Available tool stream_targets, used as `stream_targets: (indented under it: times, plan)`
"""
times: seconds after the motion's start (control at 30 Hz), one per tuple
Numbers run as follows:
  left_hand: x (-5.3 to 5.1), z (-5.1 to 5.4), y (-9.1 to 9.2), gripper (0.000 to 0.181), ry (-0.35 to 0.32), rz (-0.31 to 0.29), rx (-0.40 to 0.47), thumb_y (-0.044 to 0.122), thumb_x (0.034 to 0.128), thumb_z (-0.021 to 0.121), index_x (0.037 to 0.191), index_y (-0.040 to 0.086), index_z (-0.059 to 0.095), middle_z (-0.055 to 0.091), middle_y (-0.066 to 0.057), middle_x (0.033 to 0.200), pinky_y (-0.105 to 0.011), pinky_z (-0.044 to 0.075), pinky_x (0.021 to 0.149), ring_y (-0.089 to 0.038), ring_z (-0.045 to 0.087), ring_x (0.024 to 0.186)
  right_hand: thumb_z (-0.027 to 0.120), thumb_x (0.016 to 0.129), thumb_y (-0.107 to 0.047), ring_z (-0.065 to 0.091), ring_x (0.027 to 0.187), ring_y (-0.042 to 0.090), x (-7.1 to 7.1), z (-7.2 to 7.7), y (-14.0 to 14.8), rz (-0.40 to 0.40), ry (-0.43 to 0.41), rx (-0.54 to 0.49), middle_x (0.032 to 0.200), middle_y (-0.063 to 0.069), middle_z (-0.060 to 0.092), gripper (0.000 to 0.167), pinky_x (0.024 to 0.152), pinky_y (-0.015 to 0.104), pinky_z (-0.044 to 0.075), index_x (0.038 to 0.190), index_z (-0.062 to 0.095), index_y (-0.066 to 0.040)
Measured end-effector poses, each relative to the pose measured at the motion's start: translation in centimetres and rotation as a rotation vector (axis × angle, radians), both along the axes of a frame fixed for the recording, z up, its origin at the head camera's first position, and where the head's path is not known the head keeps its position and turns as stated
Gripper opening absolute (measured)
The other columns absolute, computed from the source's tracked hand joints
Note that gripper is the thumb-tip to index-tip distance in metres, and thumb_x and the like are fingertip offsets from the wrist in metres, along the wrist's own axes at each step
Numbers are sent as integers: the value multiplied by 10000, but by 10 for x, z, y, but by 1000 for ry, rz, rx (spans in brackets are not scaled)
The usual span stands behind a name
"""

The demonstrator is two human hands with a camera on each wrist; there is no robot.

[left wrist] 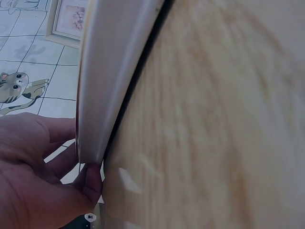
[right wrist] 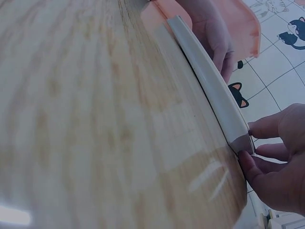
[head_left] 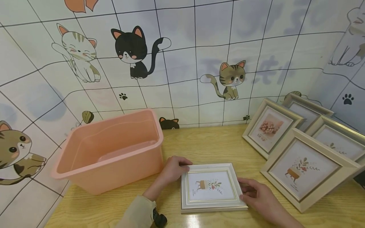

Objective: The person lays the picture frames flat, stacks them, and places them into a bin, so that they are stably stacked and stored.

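A white picture frame with a thin gold inner line lies on the wooden table, its potted-plant print turned sideways. My left hand holds its upper left corner; in the left wrist view, the thumb and fingers of that hand pinch the frame's edge. At the opposite side, my right hand grips the right edge. The right wrist view has the right hand with its fingertips around a corner of the frame. The frame's back is hidden in the head view.
A pink plastic tub stands left of the hands. Several framed pictures lean upright at the right, the nearest a cream frame with a similar plant print. Behind the table rises a cat-patterned wall.
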State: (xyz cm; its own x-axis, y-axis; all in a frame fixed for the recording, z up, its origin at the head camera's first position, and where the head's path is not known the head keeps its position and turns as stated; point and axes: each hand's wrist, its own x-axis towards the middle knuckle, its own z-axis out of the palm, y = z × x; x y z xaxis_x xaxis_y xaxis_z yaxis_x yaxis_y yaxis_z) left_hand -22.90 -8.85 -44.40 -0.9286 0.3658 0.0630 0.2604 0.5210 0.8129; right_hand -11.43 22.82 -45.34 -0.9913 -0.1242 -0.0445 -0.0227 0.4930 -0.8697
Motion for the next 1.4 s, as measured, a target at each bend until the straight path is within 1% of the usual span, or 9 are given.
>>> stream_targets:
  times: [0.23, 0.4, 0.6, 0.73, 0.87, 0.97, 1.1, 1.23, 1.4]
  plan:
    - [0, 0, 0, 150, -5, -12, -11, -11, 919, 704, 1029, 26, 799, 756, -80, 1029, -321, 538, 752, -163, 652, 897, 773, 887, -38, 652, 945, 211, 0, 0, 4, 28, -19, 3, 1148, 136, 680, 548, 766, 273, 557, 1381, 569, 86]
    - [2, -2, 0, 161, -10, -26, -3, -21, 919, 700, 1036, 30, 797, 755, -79, 1038, -320, 543, 754, -168, 654, 904, 755, 922, -83, 651, 987, 192, 0, 2, 9, 45, -9, 17, 1253, 182, 655, 518, 805, 280, 547, 1387, 575, 60]
    - [0, -5, -1, 171, -7, -43, 3, -18, 927, 694, 1050, 39, 798, 755, -69, 1056, -302, 538, 768, -159, 653, 923, 694, 982, -98, 645, 1034, 89, -2, 19, 30, 135, 171, 32, 1357, 237, 578, 515, 797, 272, 566, 1450, 520, 29]
    - [-1, -6, -2, 173, -3, -49, 11, -19, 930, 694, 1054, 41, 799, 755, -64, 1058, -293, 535, 768, -157, 653, 925, 686, 973, -26, 632, 1048, 35, -3, 44, 50, 143, 360, 95, 1366, -2, 588, 534, 784, 223, 556, 1479, 515, -40]
    - [-1, -6, -2, 174, -9, -49, 14, -23, 928, 694, 1056, 36, 797, 754, -69, 1057, -300, 536, 771, -163, 652, 930, 697, 922, 83, 592, 1068, -38, 3, 77, 67, 115, 534, 186, 1394, -230, 502, 690, 820, 120, 500, 1543, 446, -85]
    - [-1, -5, -1, 177, -20, -46, 14, -22, 929, 693, 1059, 38, 797, 753, -68, 1061, -294, 535, 772, -158, 647, 932, 713, 897, 107, 549, 1081, -96, 10, 102, 78, 69, 594, 245, 1415, -251, 470, 785, 823, 63, 458, 1580, 399, -120]
    - [-1, -3, -2, 179, -30, -46, 15, -17, 934, 692, 1067, 39, 796, 750, -67, 1072, -294, 535, 782, -160, 646, 944, 705, 899, 125, 497, 1113, -131, 19, 125, 91, -29, 654, 278, 1450, -232, 451, 786, 842, 17, 404, 1579, 409, -134]
    - [-1, -2, -3, 177, -24, -52, 19, -21, 935, 690, 1068, 31, 794, 748, -75, 1081, -319, 539, 799, -182, 648, 965, 627, 941, 151, 447, 1151, -129, 21, 134, 105, -133, 738, 273, 1440, -251, 436, 700, 920, 6, 326, 1564, 431, -101]
    - [-2, -2, -4, 180, -20, -54, 16, -29, 937, 683, 1068, 24, 793, 749, -85, 1077, -329, 536, 802, -186, 646, 957, 590, 954, 157, 410, 1156, -178, 13, 130, 129, -245, 798, 291, 1392, -329, 419, 606, 936, -10, 280, 1517, 488, -42]
